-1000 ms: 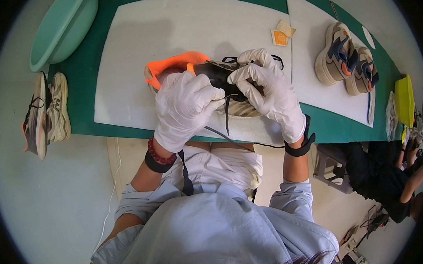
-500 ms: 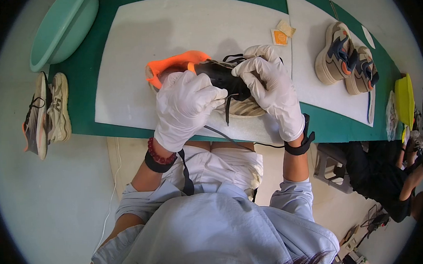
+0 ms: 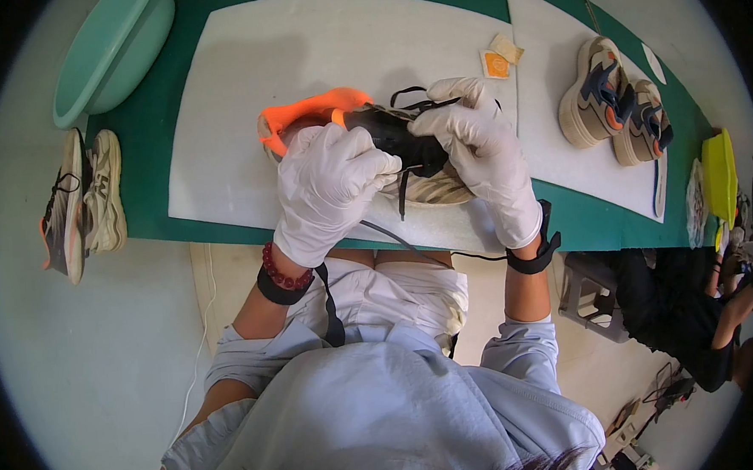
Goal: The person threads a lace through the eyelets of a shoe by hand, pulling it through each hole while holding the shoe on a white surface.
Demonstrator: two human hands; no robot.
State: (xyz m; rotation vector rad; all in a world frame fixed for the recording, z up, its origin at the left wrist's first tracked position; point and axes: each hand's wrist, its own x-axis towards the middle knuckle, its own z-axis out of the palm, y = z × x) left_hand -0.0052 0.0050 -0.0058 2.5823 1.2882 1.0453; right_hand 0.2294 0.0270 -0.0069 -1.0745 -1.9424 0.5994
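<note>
A sneaker with an orange collar [image 3: 317, 107], a black upper [image 3: 395, 140] and a pale sole [image 3: 442, 189] lies in front of me, its collar to the left. My left hand [image 3: 331, 185], in a white glove, rests against its near side. The fingertips pinch a black shoelace [image 3: 403, 198] whose end hangs down. Over the toe half, my gloved right hand [image 3: 479, 140] has its fingers curled and closed on the lace. A slack loop of that black lace [image 3: 405, 92] stands up beyond the shoe. Both hands partly hide the shoe.
White mats [image 3: 240, 63] cover the green table [image 3: 148, 175]. At right stands a pair of sneakers [image 3: 595, 92], with small packets [image 3: 497, 63] nearby. A basin [image 3: 120, 57] and more shoes [image 3: 104, 194] are left. A yellow container [image 3: 719, 179] and a seated person [image 3: 670, 305] are right.
My right hand has shifted slightly up and left. The lace loop beyond the shoe now stands out larger. My left hand keeps its pinch in nearly the same place.
</note>
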